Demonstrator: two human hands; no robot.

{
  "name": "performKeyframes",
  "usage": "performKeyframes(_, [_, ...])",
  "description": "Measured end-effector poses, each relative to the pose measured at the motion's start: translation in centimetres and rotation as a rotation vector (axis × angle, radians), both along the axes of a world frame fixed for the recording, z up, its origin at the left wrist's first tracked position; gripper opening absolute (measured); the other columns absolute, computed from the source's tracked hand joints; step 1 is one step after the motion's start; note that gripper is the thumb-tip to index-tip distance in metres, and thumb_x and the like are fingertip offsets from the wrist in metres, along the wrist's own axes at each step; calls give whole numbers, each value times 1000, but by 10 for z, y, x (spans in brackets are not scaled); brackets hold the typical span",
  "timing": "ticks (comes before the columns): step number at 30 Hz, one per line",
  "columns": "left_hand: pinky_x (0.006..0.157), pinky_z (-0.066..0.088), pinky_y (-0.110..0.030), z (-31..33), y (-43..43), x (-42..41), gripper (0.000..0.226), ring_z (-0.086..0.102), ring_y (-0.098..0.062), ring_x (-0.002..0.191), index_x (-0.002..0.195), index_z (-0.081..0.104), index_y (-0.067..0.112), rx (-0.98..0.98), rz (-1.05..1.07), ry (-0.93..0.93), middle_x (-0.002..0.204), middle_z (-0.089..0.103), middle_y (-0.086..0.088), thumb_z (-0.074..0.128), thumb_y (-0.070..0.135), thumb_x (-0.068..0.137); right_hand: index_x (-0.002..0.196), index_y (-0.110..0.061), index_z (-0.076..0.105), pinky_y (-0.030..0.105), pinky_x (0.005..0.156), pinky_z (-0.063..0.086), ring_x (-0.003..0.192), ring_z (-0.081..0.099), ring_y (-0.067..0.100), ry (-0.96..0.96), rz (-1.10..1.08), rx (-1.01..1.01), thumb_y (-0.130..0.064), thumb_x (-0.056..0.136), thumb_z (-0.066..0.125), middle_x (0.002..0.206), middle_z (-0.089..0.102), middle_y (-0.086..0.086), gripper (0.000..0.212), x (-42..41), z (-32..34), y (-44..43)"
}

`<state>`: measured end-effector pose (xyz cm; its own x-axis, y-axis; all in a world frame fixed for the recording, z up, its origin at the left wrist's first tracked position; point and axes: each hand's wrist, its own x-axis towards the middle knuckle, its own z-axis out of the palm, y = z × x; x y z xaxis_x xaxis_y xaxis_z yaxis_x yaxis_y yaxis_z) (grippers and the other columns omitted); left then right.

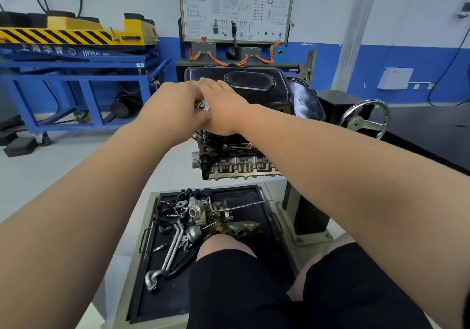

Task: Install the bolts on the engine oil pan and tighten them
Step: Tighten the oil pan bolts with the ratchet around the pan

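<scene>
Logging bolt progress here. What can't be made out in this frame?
Head view:
- Bolt and socket under the ratchet: hidden by the left hand and right hand.
- Near flange bolts of the oil pan: behind the hands.
- Text on the wall panel: too small.

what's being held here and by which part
A ratchet, gripped at its round metal head by the left hand, at the oil pan's edge. The right hand rests flat on the pan beside it, fingers straight.
</scene>
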<state>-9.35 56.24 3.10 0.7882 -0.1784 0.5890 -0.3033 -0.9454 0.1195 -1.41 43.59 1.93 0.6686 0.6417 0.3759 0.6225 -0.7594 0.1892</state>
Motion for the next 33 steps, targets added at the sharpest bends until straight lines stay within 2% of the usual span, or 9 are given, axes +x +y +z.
performKeyframes(5, [71, 50, -39, 8, 7, 1, 27, 58, -27, 83, 107, 65, 10, 133, 27, -2, 91, 66, -11, 58, 31, 90, 147, -18, 28, 47, 116, 10, 143, 15, 26, -75, -65, -84, -56, 89, 48, 154, 24, 5, 72, -7, 7, -12])
performKeyframes(8, [62, 45, -36, 1, 6, 0, 31, 57, -27, 77, 96, 59, 5, -22, 56, 1, 83, 62, -13, 60, 34, 88, 140, -18, 38, 44, 112, 22, 137, 27, 26, -111, -98, -67, -46, 92, 49, 146, 36, 5, 57, -15, 16, -17])
performKeyframes(11, [59, 46, -34, -11, -3, 2, 29, 59, -22, 75, 98, 52, 10, -239, 35, 53, 83, 61, -7, 61, 36, 87, 126, -20, 51, 40, 95, 37, 120, 44, 25, -22, -118, 53, -32, 92, 48, 130, 50, 4, 36, -26, 26, -17])
performKeyframes(15, [52, 34, -22, -18, -16, 7, 20, 53, -13, 72, 97, 51, 13, -460, 18, 14, 83, 58, 0, 60, 28, 88, 111, -22, 59, 35, 74, 43, 100, 55, 22, 95, -134, 135, -23, 90, 49, 112, 61, 2, 24, -43, 31, -20])
performKeyframes(21, [57, 35, -25, -23, -29, 8, 19, 52, -12, 73, 93, 53, 15, -581, 9, -5, 82, 58, 2, 62, 29, 85, 107, -23, 61, 36, 80, 47, 100, 56, 22, 148, -154, 180, -23, 88, 49, 110, 62, 0, 22, -58, 37, -31])
performKeyframes(24, [59, 46, -35, -31, -32, 5, 19, 58, -18, 71, 80, 50, 16, -819, -29, 94, 82, 65, -11, 63, 30, 81, 101, -23, 63, 36, 82, 50, 97, 57, 20, 194, -137, 212, -27, 87, 51, 107, 63, -1, 18, -65, 35, -32])
performKeyframes(26, [75, 54, -47, -34, -31, 4, 24, 62, -30, 74, 78, 47, 15, -1091, -82, 170, 83, 65, -22, 64, 30, 82, 92, -17, 64, 34, 72, 50, 87, 59, 21, 199, -119, 202, -31, 85, 52, 95, 65, 0, 20, -68, 33, -30])
performKeyframes(28, [76, 55, -46, -33, -30, 3, 23, 58, -29, 71, 81, 49, 12, -1267, -125, 246, 78, 59, -18, 64, 29, 84, 80, -15, 59, 29, 53, 40, 71, 56, 20, 183, -99, 143, -35, 83, 53, 78, 61, 1, 22, -71, 30, -26])
performKeyframes(33, [72, 53, -41, -37, -23, 7, 25, 55, -23, 63, 71, 52, 14, -1363, -242, 283, 67, 57, -8, 58, 29, 91, 67, -24, 39, 27, 47, 29, 59, 45, 11, 37, -131, 60, -39, 80, 55, 69, 48, -6, 26, -74, 33, -12])
